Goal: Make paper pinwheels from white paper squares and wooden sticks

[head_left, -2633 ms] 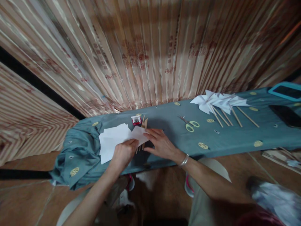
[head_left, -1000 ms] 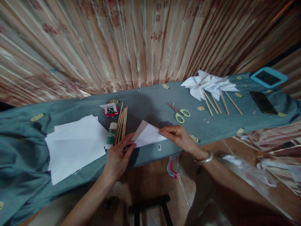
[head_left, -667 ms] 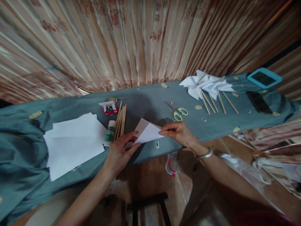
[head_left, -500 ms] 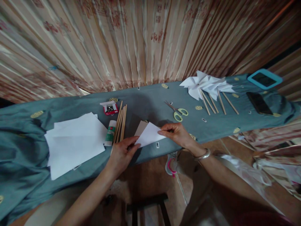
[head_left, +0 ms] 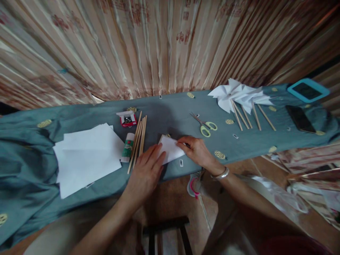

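A folded white sheet of paper (head_left: 171, 150) lies near the front edge of the cloth-covered table, its layers almost lined up. My left hand (head_left: 147, 166) rests flat over its left part, fingers stretched out. At the right corner, my right hand (head_left: 195, 150) pinches the paper between thumb and fingers. Just left of my left hand are several wooden sticks (head_left: 138, 138) and a green-and-white glue stick (head_left: 128, 147). Scissors with pale green handles (head_left: 205, 125) lie beyond my right hand.
A stack of white paper (head_left: 87, 159) lies at left, with an opened red box (head_left: 128, 119) of small metal pieces behind the glue. White paper pinwheels (head_left: 236, 95) on sticks, a dark phone (head_left: 300, 118) and a blue-framed device (head_left: 308, 90) are at right. A curtain (head_left: 148, 46) hangs behind.
My left hand has gone from pinching the paper's left edge to lying flat on it. The upper layer now covers most of the lower one. My right hand keeps its corner.
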### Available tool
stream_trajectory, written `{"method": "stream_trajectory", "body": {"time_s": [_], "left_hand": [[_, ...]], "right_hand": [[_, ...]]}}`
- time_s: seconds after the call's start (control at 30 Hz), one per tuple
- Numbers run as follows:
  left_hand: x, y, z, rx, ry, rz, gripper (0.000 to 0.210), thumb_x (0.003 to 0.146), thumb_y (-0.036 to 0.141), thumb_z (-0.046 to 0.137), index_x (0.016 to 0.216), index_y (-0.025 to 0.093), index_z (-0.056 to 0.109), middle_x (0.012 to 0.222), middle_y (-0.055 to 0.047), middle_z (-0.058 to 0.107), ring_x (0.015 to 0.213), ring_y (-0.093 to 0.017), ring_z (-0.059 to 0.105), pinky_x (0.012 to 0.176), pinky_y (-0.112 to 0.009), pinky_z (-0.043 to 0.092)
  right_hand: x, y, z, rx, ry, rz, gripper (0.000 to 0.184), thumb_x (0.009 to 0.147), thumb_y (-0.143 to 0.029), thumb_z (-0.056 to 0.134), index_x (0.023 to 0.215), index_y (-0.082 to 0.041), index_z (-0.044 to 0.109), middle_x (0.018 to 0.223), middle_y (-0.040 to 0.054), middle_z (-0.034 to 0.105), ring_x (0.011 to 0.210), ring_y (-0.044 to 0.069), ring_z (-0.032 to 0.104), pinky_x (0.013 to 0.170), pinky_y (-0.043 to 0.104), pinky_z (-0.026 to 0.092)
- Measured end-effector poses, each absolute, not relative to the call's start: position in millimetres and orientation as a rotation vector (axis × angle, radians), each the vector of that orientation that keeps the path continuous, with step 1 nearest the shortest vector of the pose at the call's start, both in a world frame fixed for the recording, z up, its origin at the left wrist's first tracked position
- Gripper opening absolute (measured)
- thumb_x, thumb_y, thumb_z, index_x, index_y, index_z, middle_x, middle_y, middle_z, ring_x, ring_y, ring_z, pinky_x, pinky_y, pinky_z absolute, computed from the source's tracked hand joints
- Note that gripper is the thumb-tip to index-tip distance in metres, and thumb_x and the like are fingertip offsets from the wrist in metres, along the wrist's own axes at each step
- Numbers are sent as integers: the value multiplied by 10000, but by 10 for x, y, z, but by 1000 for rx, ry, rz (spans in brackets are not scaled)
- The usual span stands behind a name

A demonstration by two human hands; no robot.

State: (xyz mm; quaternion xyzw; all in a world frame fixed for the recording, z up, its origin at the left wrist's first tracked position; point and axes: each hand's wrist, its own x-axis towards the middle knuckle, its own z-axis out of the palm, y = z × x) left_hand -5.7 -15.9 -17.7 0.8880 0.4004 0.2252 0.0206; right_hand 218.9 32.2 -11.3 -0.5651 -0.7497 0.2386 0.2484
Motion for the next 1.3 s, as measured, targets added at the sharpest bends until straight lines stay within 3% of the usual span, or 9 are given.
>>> {"method": "stream_trajectory", "body": {"time_s": [0.13,0.3,0.43,0.63,1.3], "left_hand": [[145,-385,-255,2889,1056,594,437,914,98,438,1350,67,426,1434,-184,484,1431,-306,281,1098,-475,395],[205,-484,-335,2845,1090,396,565,913,261,509,1414,57,345,1502,-199,387,1451,-347,193,1129,-531,324],[173,-458,-335,2830,1104,343,628,905,331,538,1425,50,326,1517,-212,353,1444,-364,199,1137,-546,296],[165,-448,-333,2817,1106,305,634,897,309,555,1424,42,324,1524,-214,337,1443,-364,205,1142,-527,292],[163,-452,-343,2854,1129,344,578,877,250,573,1378,35,382,1483,-232,400,1403,-395,291,1105,-534,353]], "right_hand": [[2133,337,-129,-1576,-2033,598,143,881,-209,584,883,-187,725,863,55,746,774,176,674,717,261,464],[2114,339,-151,-1611,-2037,541,138,881,-231,590,858,-188,720,801,40,737,700,166,661,667,252,458],[2104,328,-183,-1595,-2049,461,165,894,-240,562,868,-187,716,793,45,729,698,173,658,687,268,479],[2100,283,-230,-1451,-2110,328,278,937,-263,486,1100,-144,676,1000,113,735,900,233,679,846,363,530],[2080,281,-251,-1345,-2206,236,285,958,-226,436,1086,-126,670,1015,125,714,939,239,661,882,392,536]]}}
